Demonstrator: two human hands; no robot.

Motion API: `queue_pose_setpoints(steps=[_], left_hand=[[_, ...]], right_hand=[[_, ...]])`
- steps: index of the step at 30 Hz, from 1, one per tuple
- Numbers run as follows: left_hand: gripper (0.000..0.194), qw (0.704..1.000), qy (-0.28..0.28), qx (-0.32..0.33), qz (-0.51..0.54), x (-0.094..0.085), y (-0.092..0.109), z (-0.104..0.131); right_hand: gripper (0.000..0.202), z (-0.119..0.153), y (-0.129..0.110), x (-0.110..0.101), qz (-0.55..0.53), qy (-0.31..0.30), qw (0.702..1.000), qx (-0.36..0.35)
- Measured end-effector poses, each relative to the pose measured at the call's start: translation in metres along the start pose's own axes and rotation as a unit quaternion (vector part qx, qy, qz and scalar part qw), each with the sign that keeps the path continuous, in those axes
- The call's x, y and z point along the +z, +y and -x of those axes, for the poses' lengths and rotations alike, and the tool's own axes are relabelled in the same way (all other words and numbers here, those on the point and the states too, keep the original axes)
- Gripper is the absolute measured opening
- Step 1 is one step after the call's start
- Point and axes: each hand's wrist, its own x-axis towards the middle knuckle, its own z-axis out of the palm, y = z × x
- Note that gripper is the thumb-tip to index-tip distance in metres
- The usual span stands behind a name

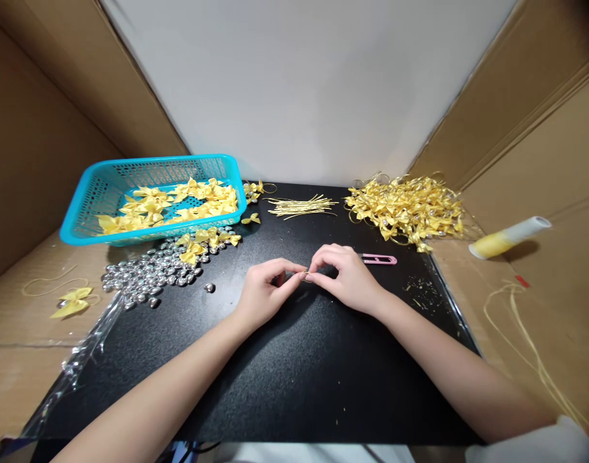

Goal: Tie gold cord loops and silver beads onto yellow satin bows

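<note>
My left hand (268,292) and my right hand (345,280) meet over the middle of the black table (275,386). Thumb and forefinger of each are pinched together on a short thin gold cord (306,272), mostly hidden by the fingertips. Pink thread snips (380,259) lie just beyond my right hand, their blades partly covered by it. To the left of my left hand sits a single silver bell (209,287), apart from a spread of silver bells (150,273). A bundle of cut gold cords (301,206) lies farther back.
A turquoise basket (70,222) with yellow ribbon bows (202,193) stands at the back left. Finished-looking bows with cords form a heap (405,209) at the back right. Beyond the table's right edge are a tube (509,238) and loose cord (530,341). Cardboard walls (530,161) flank the table.
</note>
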Motion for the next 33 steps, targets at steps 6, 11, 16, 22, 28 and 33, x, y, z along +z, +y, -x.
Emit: queue_pose_setpoints(steps=[6,11,16,22,28,33], left_hand=[[0.024,0.978,-0.062,-0.165,0.109,-0.005,0.007,-0.006],[0.023,0.942,-0.066,-0.231,0.233,-0.005,0.01,-0.01],[0.024,0.946,0.01,-0.226,0.231,-0.003,0.011,-0.007],[0.023,0.967,0.039,-0.192,0.165,0.001,0.011,-0.002],[0.023,0.932,0.006,-0.225,0.285,0.005,0.011,-0.003],[0.026,0.885,-0.096,-0.268,0.369,0.003,0.004,-0.007]], right_hand=[[0.011,0.002,0.003,0.003,0.026,0.025,0.999,-0.031],[0.016,0.005,0.005,0.011,0.04,0.087,0.992,-0.083],[0.014,0.009,0.003,0.021,0.097,0.202,0.968,-0.114],[0.012,0.014,0.001,0.033,0.088,0.212,0.97,-0.078],[0.017,0.016,0.002,0.039,0.031,0.233,0.971,-0.05],[0.017,0.015,0.004,0.039,-0.039,0.254,0.964,-0.065]])
